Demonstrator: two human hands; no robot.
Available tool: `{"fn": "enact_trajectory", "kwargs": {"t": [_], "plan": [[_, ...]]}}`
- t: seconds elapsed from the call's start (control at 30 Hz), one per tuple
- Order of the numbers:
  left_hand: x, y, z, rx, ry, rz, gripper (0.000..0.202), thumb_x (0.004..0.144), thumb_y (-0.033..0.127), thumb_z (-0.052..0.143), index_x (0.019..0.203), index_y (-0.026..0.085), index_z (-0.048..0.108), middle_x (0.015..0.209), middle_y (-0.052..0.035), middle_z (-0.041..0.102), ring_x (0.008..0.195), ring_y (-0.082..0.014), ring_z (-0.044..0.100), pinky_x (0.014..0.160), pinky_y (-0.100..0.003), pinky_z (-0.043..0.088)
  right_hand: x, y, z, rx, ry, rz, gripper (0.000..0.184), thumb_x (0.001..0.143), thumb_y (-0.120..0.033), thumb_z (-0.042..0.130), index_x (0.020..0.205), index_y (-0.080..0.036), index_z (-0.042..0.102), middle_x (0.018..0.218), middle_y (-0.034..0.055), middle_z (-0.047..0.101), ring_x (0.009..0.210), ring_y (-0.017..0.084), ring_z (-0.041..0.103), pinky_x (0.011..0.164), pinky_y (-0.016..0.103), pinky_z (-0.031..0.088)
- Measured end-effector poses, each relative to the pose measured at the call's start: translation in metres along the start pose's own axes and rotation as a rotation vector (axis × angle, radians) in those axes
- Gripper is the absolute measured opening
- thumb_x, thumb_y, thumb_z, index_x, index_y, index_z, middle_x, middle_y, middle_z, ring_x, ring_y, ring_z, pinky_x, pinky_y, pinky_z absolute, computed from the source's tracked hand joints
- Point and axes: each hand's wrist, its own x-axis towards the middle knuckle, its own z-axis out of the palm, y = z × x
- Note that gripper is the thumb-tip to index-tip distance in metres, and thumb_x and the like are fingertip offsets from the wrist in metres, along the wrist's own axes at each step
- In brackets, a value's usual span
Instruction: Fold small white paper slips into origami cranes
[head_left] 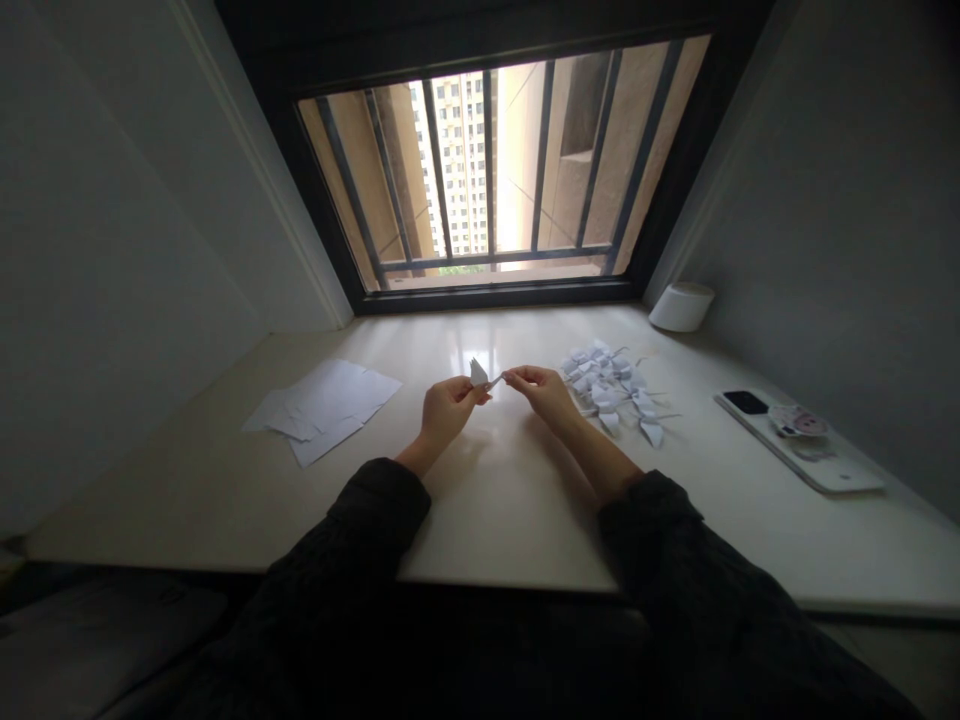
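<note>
At the far left of the white counter [510, 535], flat paper sheets [337, 395] lie overlapping, probably placed there so that the left hand can reach them easily. Next comes the left hand [448, 406], its fingers closed on the body of a small folded paper [478, 373], which is above the counter between both hands; this grip seems meant to keep the piece steady. The right hand [547, 392] pinches the thin end of the same piece, perhaps because such a narrow part needs only the fingertips. Just beyond it, many folded paper pieces [604, 380] lie in a loose heap, apart from the sheets, maybe to avoid mixing. Farther right are a white round object [681, 306], near the wall, and a phone [802, 445], lying aside, I think, to leave working room.
</note>
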Motion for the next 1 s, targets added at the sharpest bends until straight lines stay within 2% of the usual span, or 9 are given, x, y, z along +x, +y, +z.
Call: {"fn": "enact_trajectory", "kwargs": {"t": [0.17,0.37,0.57,0.73,0.8,0.9,1.0], "plan": [[-0.001,0.001,0.000,0.066,-0.006,0.023,0.030,0.076,0.047,0.060,0.073,0.019,0.070,0.074,-0.0036,0.072,0.069,-0.0180,0.067,0.064,-0.026,0.047,0.000,0.005,0.005,-0.155,0.062,-0.075,0.029,0.074,-0.044,0.057,0.076,-0.017,0.067,0.077,0.0053,0.067,0.073,0.018,0.057,0.063,0.029,0.041],[-0.001,0.002,0.000,0.110,-0.007,0.027,0.032,0.076,0.049,0.060,0.074,0.019,0.070,0.072,-0.0038,0.072,0.067,-0.0177,0.067,0.063,-0.027,0.047,-0.001,0.005,0.005,-0.198,0.086,-0.108,0.026,0.075,-0.042,0.058,0.074,-0.018,0.068,0.075,0.0044,0.067,0.073,0.018,0.057,0.062,0.030,0.040],[0.002,-0.002,0.000,-0.008,-0.008,-0.022,0.031,0.074,0.047,0.062,0.074,0.017,0.069,0.073,-0.0055,0.072,0.069,-0.0185,0.068,0.066,-0.027,0.049,0.000,-0.003,-0.002,-0.020,0.096,-0.053,0.028,0.067,-0.046,0.067,0.076,-0.019,0.072,0.077,0.0054,0.071,0.074,0.020,0.061,0.066,0.031,0.044],[0.003,-0.003,0.000,-0.070,0.000,-0.044,0.030,0.073,0.045,0.064,0.073,0.016,0.069,0.073,-0.0066,0.072,0.068,-0.0185,0.068,0.066,-0.028,0.050,0.002,-0.009,-0.005,0.125,0.157,-0.028,0.035,0.069,-0.049,0.065,0.087,-0.020,0.072,0.088,0.0065,0.072,0.084,0.019,0.063,0.074,0.031,0.046],[0.002,-0.002,0.000,-0.066,-0.012,-0.047,0.030,0.073,0.045,0.064,0.075,0.016,0.070,0.074,-0.0067,0.072,0.069,-0.0189,0.068,0.066,-0.028,0.050,0.001,-0.011,-0.002,0.095,0.115,-0.028,0.038,0.069,-0.049,0.066,0.092,-0.020,0.072,0.090,0.0068,0.072,0.083,0.019,0.063,0.073,0.031,0.047],[0.000,-0.001,0.001,-0.033,-0.053,-0.041,0.030,0.073,0.046,0.064,0.077,0.017,0.071,0.074,-0.0068,0.072,0.069,-0.0196,0.068,0.065,-0.028,0.050,-0.003,-0.012,0.003,0.023,-0.024,-0.021,0.044,0.062,-0.047,0.072,0.096,-0.019,0.071,0.085,0.0063,0.071,0.076,0.018,0.063,0.071,0.030,0.048],[-0.001,-0.001,0.002,0.026,-0.073,-0.027,0.026,0.072,0.044,0.065,0.074,0.018,0.071,0.071,-0.0059,0.072,0.067,-0.0195,0.067,0.063,-0.028,0.050,-0.008,-0.013,0.006,-0.009,-0.105,0.013,0.040,0.060,-0.048,0.073,0.087,-0.018,0.072,0.079,0.0064,0.072,0.072,0.018,0.063,0.069,0.030,0.048]]}}
